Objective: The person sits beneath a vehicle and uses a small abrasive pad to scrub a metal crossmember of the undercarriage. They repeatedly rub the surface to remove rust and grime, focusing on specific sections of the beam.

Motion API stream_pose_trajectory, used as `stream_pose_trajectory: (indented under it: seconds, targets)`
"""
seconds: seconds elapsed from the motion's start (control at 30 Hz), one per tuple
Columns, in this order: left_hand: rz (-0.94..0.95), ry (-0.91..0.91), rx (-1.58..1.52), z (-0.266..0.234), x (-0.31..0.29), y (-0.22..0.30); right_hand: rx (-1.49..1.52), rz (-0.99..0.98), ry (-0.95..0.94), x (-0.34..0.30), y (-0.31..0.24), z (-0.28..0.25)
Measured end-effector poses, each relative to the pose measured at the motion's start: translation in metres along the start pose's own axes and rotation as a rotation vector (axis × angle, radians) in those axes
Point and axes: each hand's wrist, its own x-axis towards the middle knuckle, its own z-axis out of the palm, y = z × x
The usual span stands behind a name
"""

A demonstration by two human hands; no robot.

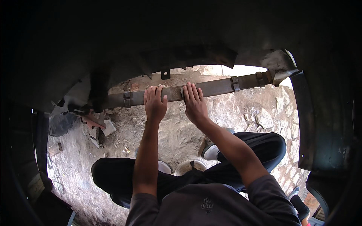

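A long flat metal bar, resembling a leaf spring [217,87], runs across in front of me with metal clips [236,84] around it. My left hand [155,103] lies over the bar left of its middle, fingers stretched over the top. A little to the right, my right hand [195,102] rests on the bar with straight fingers. A small dark edge shows beside the right fingers; whether it is a separate piece under them I cannot tell. Between the hands, a rougher, lighter patch [175,93] shows on the bar's face.
Dark curved panels [318,124] surround the opening. A bracket [278,67] meets the bar's right end. Below are rough ground with broken stones [109,128], my bent knees, and a round pale object [190,167] between my feet. Another person's foot [294,192] shows at lower right.
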Motion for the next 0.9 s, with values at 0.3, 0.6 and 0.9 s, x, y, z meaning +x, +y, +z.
stream_pose_trajectory:
  seconds: [0.3,0.6,0.9]
  targets:
    - [0.017,0.049,0.035,0.002,0.000,0.003,-0.094,-0.018,-0.010,0.010,0.002,-0.002]
    - [-0.012,0.025,0.032,0.001,-0.002,0.002,0.042,-0.009,-0.065,-0.016,-0.009,-0.015]
    - [0.018,0.015,-0.001,-0.002,0.003,0.004,-0.054,0.041,-0.004,0.021,-0.001,0.003]
